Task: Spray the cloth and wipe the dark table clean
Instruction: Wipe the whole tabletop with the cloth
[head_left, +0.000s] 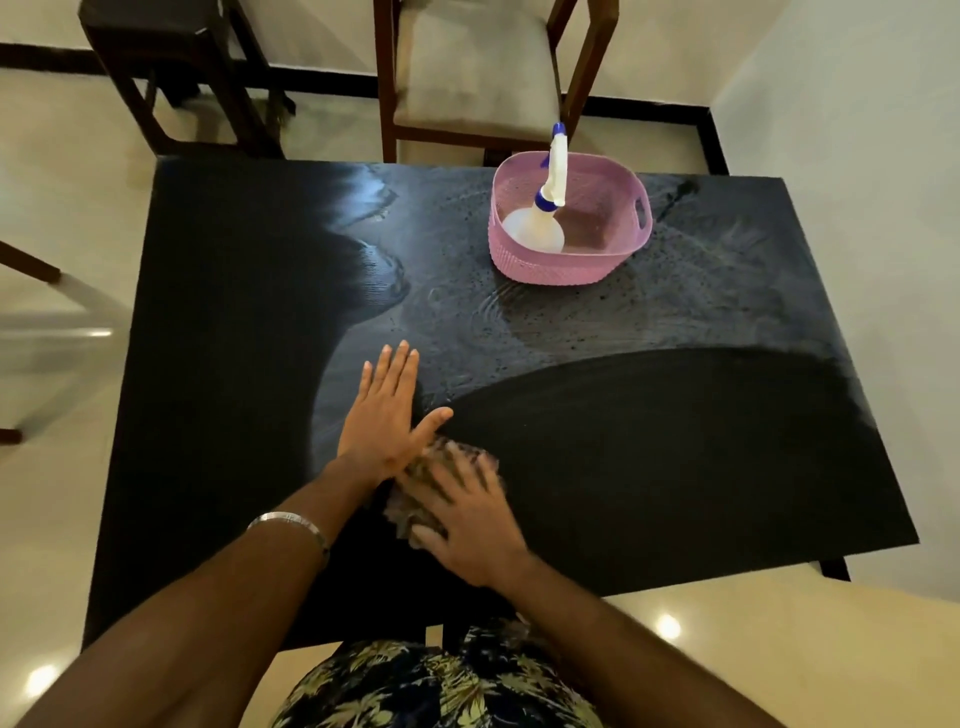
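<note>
The dark table (649, 467) fills the middle of the view, with wet streaks and droplets across its far half. My right hand (467, 514) presses flat on a brownish cloth (415, 493) near the front middle of the table; the cloth is blurred and mostly covered by the fingers. My left hand (389, 410) lies flat on the tabletop just left of the cloth, fingers spread, thumb touching the cloth's edge. A white spray bottle (535, 228) with a blue collar and nozzle stands tilted inside a pink basket (566, 260) at the far right of the table.
A wooden chair (478, 78) with a pale cushion stands behind the table's far edge. A dark stool (166, 57) is at the back left. Pale glossy floor surrounds the table. A wall runs along the right.
</note>
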